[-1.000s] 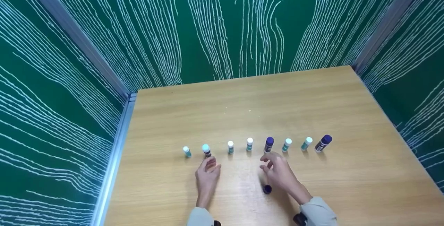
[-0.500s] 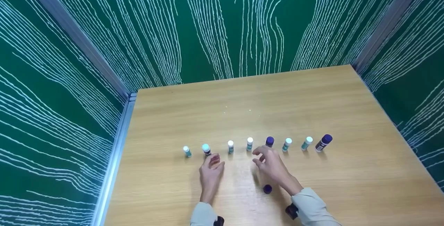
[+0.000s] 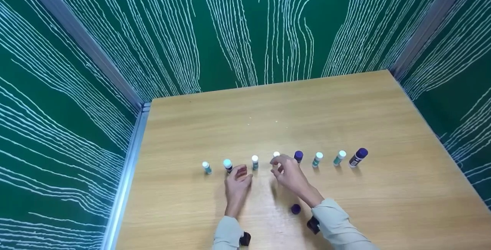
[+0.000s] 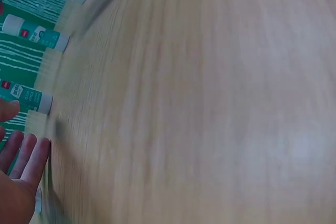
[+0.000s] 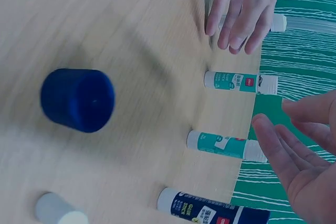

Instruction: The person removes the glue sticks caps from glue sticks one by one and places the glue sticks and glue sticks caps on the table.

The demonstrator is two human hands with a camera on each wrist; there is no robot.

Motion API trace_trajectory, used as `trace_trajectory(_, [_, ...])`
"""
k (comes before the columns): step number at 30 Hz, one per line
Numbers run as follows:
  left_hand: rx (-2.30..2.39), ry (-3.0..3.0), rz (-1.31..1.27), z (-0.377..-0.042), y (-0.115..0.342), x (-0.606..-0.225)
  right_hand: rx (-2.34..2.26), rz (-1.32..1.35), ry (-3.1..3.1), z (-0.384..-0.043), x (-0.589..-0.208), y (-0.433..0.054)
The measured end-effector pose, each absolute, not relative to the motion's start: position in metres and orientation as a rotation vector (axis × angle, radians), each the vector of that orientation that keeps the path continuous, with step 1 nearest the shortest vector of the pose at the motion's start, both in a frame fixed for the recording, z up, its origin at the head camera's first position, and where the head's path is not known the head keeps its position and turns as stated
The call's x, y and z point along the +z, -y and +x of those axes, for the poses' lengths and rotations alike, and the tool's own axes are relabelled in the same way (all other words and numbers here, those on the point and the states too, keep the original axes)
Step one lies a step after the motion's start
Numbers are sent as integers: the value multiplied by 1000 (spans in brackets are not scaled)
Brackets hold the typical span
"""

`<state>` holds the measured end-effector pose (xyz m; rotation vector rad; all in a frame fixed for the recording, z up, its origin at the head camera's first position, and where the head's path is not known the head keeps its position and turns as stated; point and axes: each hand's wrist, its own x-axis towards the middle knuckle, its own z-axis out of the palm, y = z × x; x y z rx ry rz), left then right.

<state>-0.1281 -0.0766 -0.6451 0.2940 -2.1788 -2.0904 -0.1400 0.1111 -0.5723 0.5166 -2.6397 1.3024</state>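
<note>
Several glue sticks stand upright in a row on the wooden table. My left hand (image 3: 237, 188) has its fingers loosely bent, holding nothing, beside a dark-labelled glue stick with a pale blue top (image 3: 228, 163) and a white-capped teal one (image 3: 255, 162). Loosely curved fingers of my right hand (image 3: 289, 177) overlap another white-capped glue stick (image 3: 276, 154). In the right wrist view a space shows between thumb and fingertips, close to the top of a teal glue stick (image 5: 223, 145). Just right of that hand is a navy glue stick (image 3: 299, 156).
A dark blue cap (image 3: 295, 209) sits on the near side of the row, by my right forearm. A small white cylinder (image 5: 60, 211) shows in the right wrist view. Further right stand two teal glue sticks and a large navy one (image 3: 358, 157). Green walls (image 3: 218, 31) enclose the table.
My right hand has moved left, from the navy glue stick to the white-capped one beside it. The left hand has shifted slightly right and forward. The glue sticks have stayed in place.
</note>
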Motion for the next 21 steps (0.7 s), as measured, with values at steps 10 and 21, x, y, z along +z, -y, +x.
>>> trace_trajectory(10, [-1971,2275,248,-137,70,-649,1279,591,2621,-153,-575,-96])
trace_trajectory(21, [-2028,2255,114,-153,65,-650,1297,651,2738,-180,-574,-76])
